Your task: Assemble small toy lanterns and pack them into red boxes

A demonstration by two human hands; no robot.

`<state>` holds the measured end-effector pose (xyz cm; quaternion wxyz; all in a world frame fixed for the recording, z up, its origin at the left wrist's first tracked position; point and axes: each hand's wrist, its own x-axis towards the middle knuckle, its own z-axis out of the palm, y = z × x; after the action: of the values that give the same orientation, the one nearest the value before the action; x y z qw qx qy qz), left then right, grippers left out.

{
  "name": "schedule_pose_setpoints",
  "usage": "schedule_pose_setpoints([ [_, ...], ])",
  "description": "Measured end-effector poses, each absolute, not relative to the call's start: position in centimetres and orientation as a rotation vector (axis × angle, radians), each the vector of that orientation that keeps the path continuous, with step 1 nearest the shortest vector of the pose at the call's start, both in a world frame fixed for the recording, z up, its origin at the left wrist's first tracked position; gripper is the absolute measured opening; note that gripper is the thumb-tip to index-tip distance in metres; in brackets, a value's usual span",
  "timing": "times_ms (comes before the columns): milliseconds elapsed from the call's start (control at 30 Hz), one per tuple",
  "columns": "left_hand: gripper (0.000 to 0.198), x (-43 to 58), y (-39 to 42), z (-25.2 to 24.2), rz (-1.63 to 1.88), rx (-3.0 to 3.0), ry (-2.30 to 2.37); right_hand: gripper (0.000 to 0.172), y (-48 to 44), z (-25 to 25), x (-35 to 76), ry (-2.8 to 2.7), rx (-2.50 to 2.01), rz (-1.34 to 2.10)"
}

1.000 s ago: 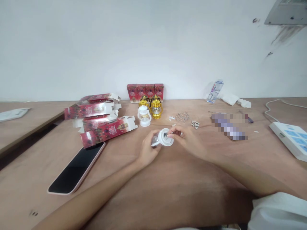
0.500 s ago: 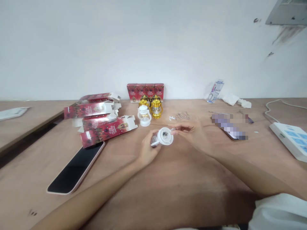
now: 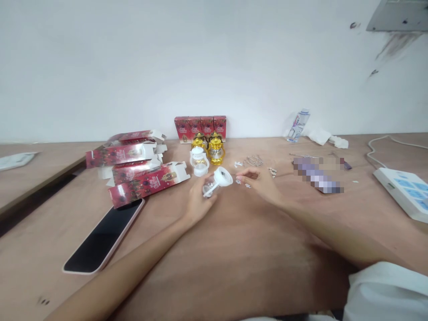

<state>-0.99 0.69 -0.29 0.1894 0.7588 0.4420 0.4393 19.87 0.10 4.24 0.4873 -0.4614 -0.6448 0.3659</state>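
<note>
My left hand (image 3: 197, 203) is closed round a small white lantern (image 3: 223, 177), tilted so that its round open base points to the upper right. The clear globe shows between the fingers. Just right of that base, my right hand (image 3: 257, 183) has its fingertips pinched at a small white piece (image 3: 238, 181); its exact kind is too small to tell. Another tiny white piece (image 3: 248, 186) shows under the fingers. Beyond my hands an upright white lantern (image 3: 199, 162) stands by a gold lantern (image 3: 216, 151), with darker bronze ones behind.
Flattened red boxes (image 3: 147, 183) lie at left above a black-screened phone (image 3: 105, 236). Upright red boxes (image 3: 200, 127) stand by the wall. Small metal pieces (image 3: 253, 161) lie beyond my right hand. At right are a blurred purple item (image 3: 314, 174), a bottle (image 3: 298, 125) and a white power strip (image 3: 404, 189).
My left hand has moved slightly left and turned the lantern, so its base no longer faces me. My right hand has drawn away from the base and lowered, uncovering small metal pieces behind it.
</note>
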Motion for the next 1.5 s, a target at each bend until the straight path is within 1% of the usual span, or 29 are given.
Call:
schedule_pose_setpoints([
  [233, 0.049, -2.4, 1.6, 0.2, 0.835, 2.894, 1.478, 0.012, 0.6, 1.1, 19.0, -1.52, -1.081, 0.996],
  [367, 0.051, -2.4, 1.6, 0.2, 0.775, 3.042, 1.479, 0.013, 1.0, -0.7, 18.9, -1.482, -1.12, 1.099],
  [500, 0.045, -2.4, 1.4, 0.4, 0.846, 2.999, 1.456, 0.015, 1.2, -1.6, 18.9, -1.475, -1.128, 1.072],
  [633, 0.039, -2.6, 1.3, 0.6, 0.998, 2.87, 1.437, 0.017, 1.0, -1.9, 18.9, -1.487, -1.144, 0.986],
  [767, 0.035, -2.9, 1.6, 0.3, 1.101, 2.759, 1.518, 0.019, 0.8, -2.0, 19.0, -1.452, -1.163, 0.903],
  [833, 0.035, -2.9, 1.9, 0.0, 1.137, 2.687, 1.503, 0.017, 0.5, -1.8, 18.8, -1.41, -1.14, 0.863],
  [967, 0.038, -2.4, 1.5, -0.4, 1.203, 2.453, 1.323, 0.012, -0.7, -0.3, 18.3, -1.401, -0.996, 0.722],
  [1133, 0.036, -1.1, -0.2, -0.1, 1.193, 2.344, 1.176, 0.006, -2.7, 2.5, 17.8, -1.609, -0.829, 0.484],
  [1300, 0.035, -0.8, -0.6, 0.0, 1.233, 2.367, 1.168, 0.005, -3.6, 3.5, 17.5, -1.766, -0.859, 0.207],
  [1500, 0.037, -1.0, -0.4, -0.2, 1.27, 2.378, 1.154, 0.008, -3.8, 3.4, 17.6, -1.823, -0.832, 0.146],
])
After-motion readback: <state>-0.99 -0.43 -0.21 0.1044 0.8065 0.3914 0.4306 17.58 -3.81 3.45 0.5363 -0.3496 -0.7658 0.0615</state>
